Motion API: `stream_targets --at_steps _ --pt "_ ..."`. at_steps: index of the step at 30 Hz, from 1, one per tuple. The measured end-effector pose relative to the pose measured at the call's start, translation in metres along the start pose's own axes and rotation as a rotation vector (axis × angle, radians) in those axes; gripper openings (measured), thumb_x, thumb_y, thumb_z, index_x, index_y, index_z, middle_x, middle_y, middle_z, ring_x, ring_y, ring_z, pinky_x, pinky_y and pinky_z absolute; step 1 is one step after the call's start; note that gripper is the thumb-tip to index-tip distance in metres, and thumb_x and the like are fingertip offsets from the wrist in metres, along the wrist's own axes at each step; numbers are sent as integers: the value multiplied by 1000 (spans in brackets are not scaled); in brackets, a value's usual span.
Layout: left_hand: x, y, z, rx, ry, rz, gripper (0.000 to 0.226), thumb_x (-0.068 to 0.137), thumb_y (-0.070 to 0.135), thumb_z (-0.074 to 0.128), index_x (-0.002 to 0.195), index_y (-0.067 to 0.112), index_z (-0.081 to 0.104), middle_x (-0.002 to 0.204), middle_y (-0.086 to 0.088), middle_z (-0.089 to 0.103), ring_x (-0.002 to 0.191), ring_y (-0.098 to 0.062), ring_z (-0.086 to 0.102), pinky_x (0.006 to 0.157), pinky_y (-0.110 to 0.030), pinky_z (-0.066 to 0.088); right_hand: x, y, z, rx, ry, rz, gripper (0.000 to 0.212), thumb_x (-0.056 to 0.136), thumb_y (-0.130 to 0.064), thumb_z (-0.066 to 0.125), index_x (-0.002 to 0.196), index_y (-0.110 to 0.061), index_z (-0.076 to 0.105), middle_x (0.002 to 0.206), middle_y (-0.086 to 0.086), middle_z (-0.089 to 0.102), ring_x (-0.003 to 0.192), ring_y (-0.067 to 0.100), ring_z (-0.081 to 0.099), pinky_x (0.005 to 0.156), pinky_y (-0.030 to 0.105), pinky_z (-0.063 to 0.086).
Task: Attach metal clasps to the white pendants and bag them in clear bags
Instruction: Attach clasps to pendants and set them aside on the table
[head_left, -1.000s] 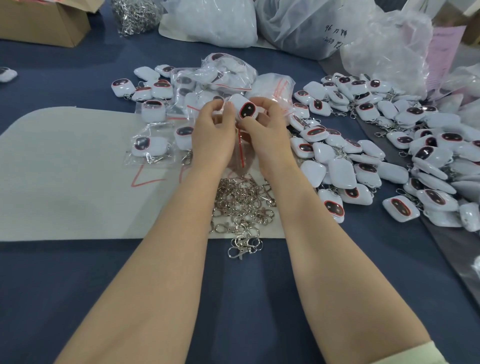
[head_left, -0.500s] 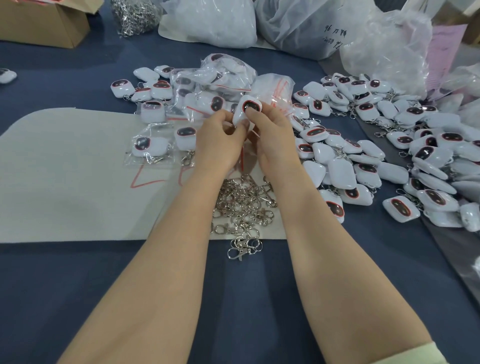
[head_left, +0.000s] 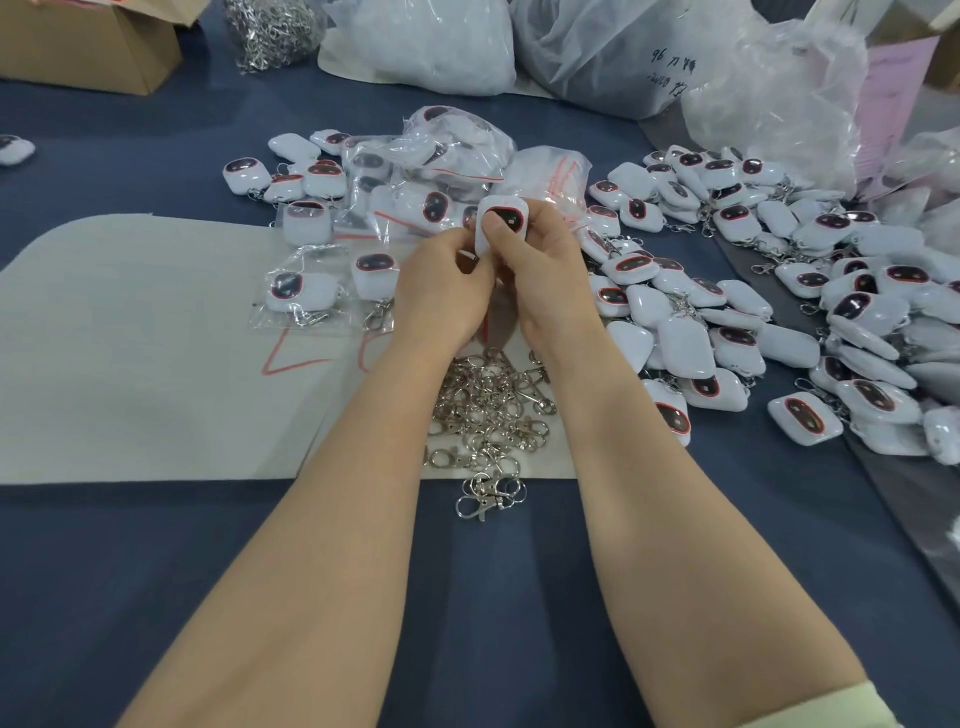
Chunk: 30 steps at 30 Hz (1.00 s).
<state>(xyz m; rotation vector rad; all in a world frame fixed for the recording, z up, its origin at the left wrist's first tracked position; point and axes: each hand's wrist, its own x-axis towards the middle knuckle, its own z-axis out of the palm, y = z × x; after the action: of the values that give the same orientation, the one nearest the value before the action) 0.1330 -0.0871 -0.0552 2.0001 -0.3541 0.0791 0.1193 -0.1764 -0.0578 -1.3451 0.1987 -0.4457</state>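
My right hand (head_left: 540, 270) and left hand (head_left: 441, 291) pinch one glossy, rounded white pendant (head_left: 501, 223) between them; whether a clasp is on it I cannot tell. Beyond the hands a few sit in crinkly clear bags (head_left: 301, 296); dozens of pendants (head_left: 685, 343) lie unbagged to their right, shiny metal clasps (head_left: 488, 405) heaped beneath my wrists

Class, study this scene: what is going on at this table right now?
A person holds one white pendant in both hands near a loose pile of metal clasps. The right hand grips it with the thumb on its face. The left hand pinches at its lower edge, and whether a clasp is on yet is hidden. Bagged pendants lie on the pale mat, and a heap of unbagged pendants spreads to the right.
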Motion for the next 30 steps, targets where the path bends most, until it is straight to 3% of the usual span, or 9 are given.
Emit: stream_targets --at_steps 4,9,14,19,21,23,26,30 --pt "1 -1 1 15 26 -9 23 93 27 54 79 10 62 73 -4 63 75 -27 59 64 -32 40 0 1 1 -38 -21 25 9 96 -4 54 103 -6 58 88 14 60 83 23 54 75 33 47" --pt "2 -2 1 -30 32 -53 35 94 31 56 61 21 48 59 6 52 61 -18 49 60 -27 33 2 4 1 -95 -23 22 21 101 -8 44 113 -3 61 99 19 62 93 27 55 87 45 46" --pt "1 -2 3 -4 18 -31 30 92 34 57 70 15 55 63 3 57 68 -22 55 62 -30 38 4 3 1 -84 19 41 19 100 -6 43 100 -7 62 94 20 59 87 28 52 78 41 43" --pt "2 -2 2 -76 34 -46 33 93 33 56 68 12 52 61 -1 55 64 -23 50 62 -33 36 5 4 2 19 10 81 25 99 -8 45 87 -14 66 95 18 63 93 29 57 89 47 46" --pt "2 -1 2 -66 40 -57 34 94 32 55 64 17 47 58 5 50 60 -19 46 59 -28 30 5 4 2 26 26 107 25 101 -15 45 90 -14 68 100 18 67 97 31 62 97 48 47" --pt "1 0 2 -32 61 -56 27 95 31 52 73 15 50 62 6 51 64 -18 48 59 -26 28 5 3 3 32 38 144 26 102 -23 44 98 -13 68 106 18 70 101 31 65 98 49 50" --pt "0 3 3 12 89 -44 22 96 30 48 85 12 53 80 -5 61 79 -26 57 64 -28 34 6 3 2 48 35 161 28 103 -27 43 97 -15 68 99 11 72 93 25 67 90 41 54" --pt "-1 3 4 2 93 -22 21 97 30 48 85 12 51 87 -12 64 86 -30 60 67 -30 37 6 2 2 50 27 167 29 103 -28 41 98 -17 67 98 7 72 92 20 67 85 34 55"
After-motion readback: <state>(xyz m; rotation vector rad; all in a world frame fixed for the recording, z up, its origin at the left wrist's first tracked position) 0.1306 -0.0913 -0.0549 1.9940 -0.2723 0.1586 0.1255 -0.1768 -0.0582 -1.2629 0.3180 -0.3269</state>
